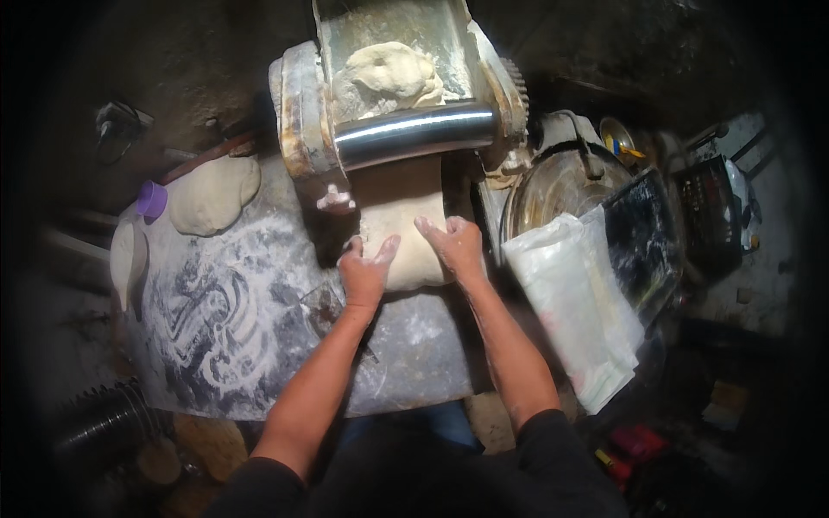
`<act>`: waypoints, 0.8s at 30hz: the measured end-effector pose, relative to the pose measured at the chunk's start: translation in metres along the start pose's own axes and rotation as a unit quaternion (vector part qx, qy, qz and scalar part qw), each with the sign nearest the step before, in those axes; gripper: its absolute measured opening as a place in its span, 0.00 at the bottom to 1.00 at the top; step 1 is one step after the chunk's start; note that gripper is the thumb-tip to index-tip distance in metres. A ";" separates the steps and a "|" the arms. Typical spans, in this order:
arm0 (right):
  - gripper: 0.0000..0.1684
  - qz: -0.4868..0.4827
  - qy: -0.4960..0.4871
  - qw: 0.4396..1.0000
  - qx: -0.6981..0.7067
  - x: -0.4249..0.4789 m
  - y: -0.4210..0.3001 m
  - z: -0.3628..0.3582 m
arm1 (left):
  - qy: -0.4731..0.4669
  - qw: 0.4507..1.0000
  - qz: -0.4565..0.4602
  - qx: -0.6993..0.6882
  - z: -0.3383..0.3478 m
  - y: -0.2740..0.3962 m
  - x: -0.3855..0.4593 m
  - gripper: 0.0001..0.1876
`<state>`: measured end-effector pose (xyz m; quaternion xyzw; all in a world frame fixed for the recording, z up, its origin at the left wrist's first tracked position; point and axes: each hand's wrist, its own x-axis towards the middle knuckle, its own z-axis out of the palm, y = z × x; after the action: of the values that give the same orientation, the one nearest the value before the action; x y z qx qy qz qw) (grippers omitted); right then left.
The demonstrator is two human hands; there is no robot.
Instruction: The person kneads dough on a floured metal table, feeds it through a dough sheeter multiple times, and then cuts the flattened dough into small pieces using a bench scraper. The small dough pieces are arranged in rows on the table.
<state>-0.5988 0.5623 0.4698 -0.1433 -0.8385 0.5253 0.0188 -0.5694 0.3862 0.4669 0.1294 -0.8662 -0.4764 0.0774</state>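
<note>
A flat sheet of dough (405, 213) hangs out below the shiny steel roller (418, 136) of a dough sheeter. My left hand (366, 269) grips its left edge, thumb lying on top. At the right edge my right hand (460, 246) holds the sheet the same way, and the fingers beneath are mostly hidden. Behind the roller, a folded lump of dough (388, 74) rests on the floury metal chute (447, 39). Both hands are dusted with flour.
A floured metal table (414, 362) bears a dough lump (214, 194), a purple cup (151, 199) and a white scoop (127, 262) at left. To the right are a round metal lid (550, 188), a dark tray (647, 239) and a plastic bag (570, 311). Exposed gear teeth (516, 84) flank the sheeter.
</note>
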 end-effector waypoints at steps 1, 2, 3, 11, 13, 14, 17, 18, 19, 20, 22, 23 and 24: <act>0.37 0.014 0.002 1.000 0.014 -0.002 0.002 0.000 | 0.001 0.999 0.020 -0.028 -0.003 0.000 0.001 0.26; 0.37 0.028 0.004 0.999 0.029 -0.003 0.005 0.001 | 0.003 0.998 0.039 -0.056 -0.006 0.002 0.002 0.26; 0.33 -0.041 0.058 0.997 -0.030 -0.004 0.007 0.004 | -0.005 0.996 0.029 -0.087 -0.007 -0.002 0.004 0.27; 0.32 0.202 -0.076 0.946 0.242 0.019 0.005 -0.002 | -0.180 0.872 -0.257 -0.376 -0.016 0.009 0.031 0.25; 0.22 0.128 -0.072 0.934 0.326 0.018 -0.005 -0.006 | -0.174 0.872 -0.206 -0.407 -0.022 0.029 0.029 0.23; 0.18 0.096 -0.071 0.923 0.365 0.012 -0.014 -0.007 | -0.171 0.871 -0.185 -0.421 -0.026 0.040 0.024 0.22; 0.10 0.083 -0.082 0.910 0.398 -0.006 -0.027 -0.024 | -0.081 0.960 -0.147 -0.226 -0.024 0.029 0.017 0.17; 0.12 0.115 -0.079 0.907 0.397 -0.010 -0.029 -0.026 | -0.056 0.978 -0.122 -0.157 -0.018 0.021 0.017 0.19; 0.18 0.099 -0.087 0.953 0.271 -0.009 -0.022 -0.026 | -0.031 0.991 -0.100 -0.084 -0.011 0.016 0.018 0.21; 0.24 0.081 -0.096 0.982 0.141 -0.004 -0.008 -0.022 | -0.003 0.997 -0.083 -0.010 -0.005 0.010 0.018 0.23; 0.30 0.018 -0.030 0.998 0.054 0.003 0.020 -0.006 | 0.022 0.996 -0.052 0.064 0.008 -0.022 0.023 0.26; 0.32 -0.038 0.030 0.998 0.041 0.002 0.026 0.003 | 0.005 0.997 -0.054 -0.047 0.010 -0.031 0.027 0.29; 0.36 -0.094 0.091 0.991 0.028 0.002 0.033 0.010 | -0.031 0.996 -0.079 -0.004 0.011 -0.040 0.029 0.30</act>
<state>-0.5952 0.5676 0.4365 -0.1102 -0.8282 0.5293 0.1479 -0.5936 0.3662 0.4278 0.1825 -0.8531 -0.4886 0.0132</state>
